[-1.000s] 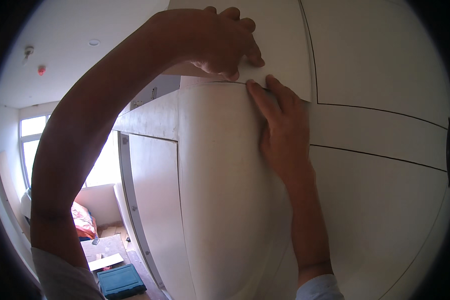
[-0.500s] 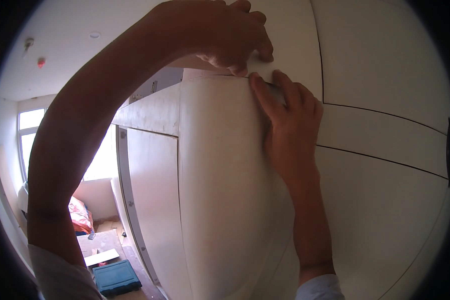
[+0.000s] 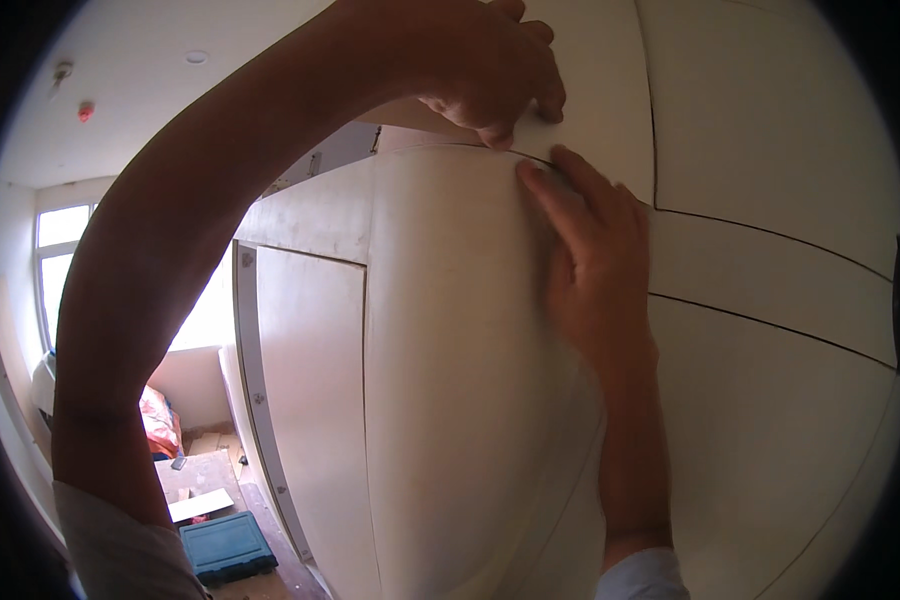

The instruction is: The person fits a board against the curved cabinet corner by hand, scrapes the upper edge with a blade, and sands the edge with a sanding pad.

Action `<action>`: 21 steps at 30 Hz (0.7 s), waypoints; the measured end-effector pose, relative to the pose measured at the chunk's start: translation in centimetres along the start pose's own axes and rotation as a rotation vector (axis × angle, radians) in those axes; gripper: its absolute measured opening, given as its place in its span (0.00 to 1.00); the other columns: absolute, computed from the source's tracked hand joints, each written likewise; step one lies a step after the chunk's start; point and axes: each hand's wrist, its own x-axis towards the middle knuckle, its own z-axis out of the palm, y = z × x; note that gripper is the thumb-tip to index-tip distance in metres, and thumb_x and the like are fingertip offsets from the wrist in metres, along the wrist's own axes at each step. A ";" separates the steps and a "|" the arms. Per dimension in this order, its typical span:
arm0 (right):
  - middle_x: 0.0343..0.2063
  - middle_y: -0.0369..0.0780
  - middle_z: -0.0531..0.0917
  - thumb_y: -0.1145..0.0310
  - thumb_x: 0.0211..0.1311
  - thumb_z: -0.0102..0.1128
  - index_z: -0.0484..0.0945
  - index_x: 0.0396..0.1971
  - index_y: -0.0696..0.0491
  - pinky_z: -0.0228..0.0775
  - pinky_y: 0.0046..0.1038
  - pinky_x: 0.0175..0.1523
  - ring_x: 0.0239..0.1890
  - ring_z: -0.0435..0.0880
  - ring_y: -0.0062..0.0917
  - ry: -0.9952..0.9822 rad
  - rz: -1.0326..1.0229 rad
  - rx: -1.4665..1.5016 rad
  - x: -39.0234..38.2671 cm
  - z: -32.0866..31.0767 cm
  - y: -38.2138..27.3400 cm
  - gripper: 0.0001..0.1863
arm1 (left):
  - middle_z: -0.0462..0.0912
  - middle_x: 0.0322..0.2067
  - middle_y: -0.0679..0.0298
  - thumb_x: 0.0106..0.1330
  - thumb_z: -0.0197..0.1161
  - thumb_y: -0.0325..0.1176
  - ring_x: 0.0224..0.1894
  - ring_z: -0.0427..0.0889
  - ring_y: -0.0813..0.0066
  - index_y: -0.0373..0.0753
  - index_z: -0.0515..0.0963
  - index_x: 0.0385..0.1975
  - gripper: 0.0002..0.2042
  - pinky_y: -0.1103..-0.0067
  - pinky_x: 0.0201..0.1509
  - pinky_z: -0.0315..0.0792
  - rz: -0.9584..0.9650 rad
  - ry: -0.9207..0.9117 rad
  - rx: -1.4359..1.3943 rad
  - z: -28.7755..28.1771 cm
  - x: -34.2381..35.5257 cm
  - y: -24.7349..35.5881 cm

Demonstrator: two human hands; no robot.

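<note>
The right hand point(image 3: 605, 255) is raised upright from a forearm that enters at the lower edge, its grey sleeve point(image 3: 642, 575) pushed back at the wrist. Its thumb and forefinger are spread apart and laid near the seam point(image 3: 535, 157), where the upper panel point(image 3: 600, 60) meets the rounded top of the curved panel point(image 3: 450, 350). Whether anything is pinched behind those fingers cannot be told. The left hand point(image 3: 490, 65) is brought over from above, its long arm arched up the left side; the wrist is bent, the outer fingers are curled, and the thumb and forefinger tips are set apart low on the upper panel. What lies under its palm is hidden. The two hands are close but not touching.

The step in hand seems to be a steadying or lining-up of the upper panel at the seam. Even pressure from both hands appears to be called for, with fingertips clear of the narrow gap.

To the left of the curved panel, a flat white door point(image 3: 310, 390) is seen; to the right, a large white panel point(image 3: 770, 130) is bounded by dark joints. Farther off, a teal case point(image 3: 227, 548) is seen on the floor, with a bright window point(image 3: 63, 225) beyond.
</note>
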 end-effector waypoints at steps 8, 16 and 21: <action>0.64 0.44 0.74 0.60 0.66 0.68 0.81 0.59 0.48 0.68 0.41 0.67 0.65 0.72 0.39 0.170 0.160 0.265 4.4 2.0 7.2 0.22 | 0.63 0.71 0.53 0.73 0.58 0.36 0.73 0.60 0.49 0.51 0.70 0.72 0.26 0.55 0.77 0.60 0.036 -0.107 -0.130 -0.9 0.6 -0.7; 0.70 0.43 0.67 0.55 0.64 0.70 0.80 0.61 0.46 0.64 0.44 0.72 0.72 0.66 0.40 0.049 0.274 0.675 4.2 2.1 3.8 0.26 | 0.62 0.71 0.47 0.74 0.59 0.41 0.73 0.60 0.46 0.47 0.68 0.72 0.27 0.55 0.75 0.60 0.163 0.004 -0.087 0.2 -0.4 -1.6; 0.72 0.42 0.65 0.54 0.63 0.70 0.77 0.63 0.46 0.62 0.43 0.73 0.75 0.63 0.39 -0.065 0.367 0.669 4.5 0.8 4.0 0.29 | 0.51 0.75 0.37 0.75 0.59 0.47 0.78 0.49 0.38 0.40 0.62 0.75 0.32 0.52 0.78 0.53 0.122 0.146 -0.196 3.6 0.1 -2.2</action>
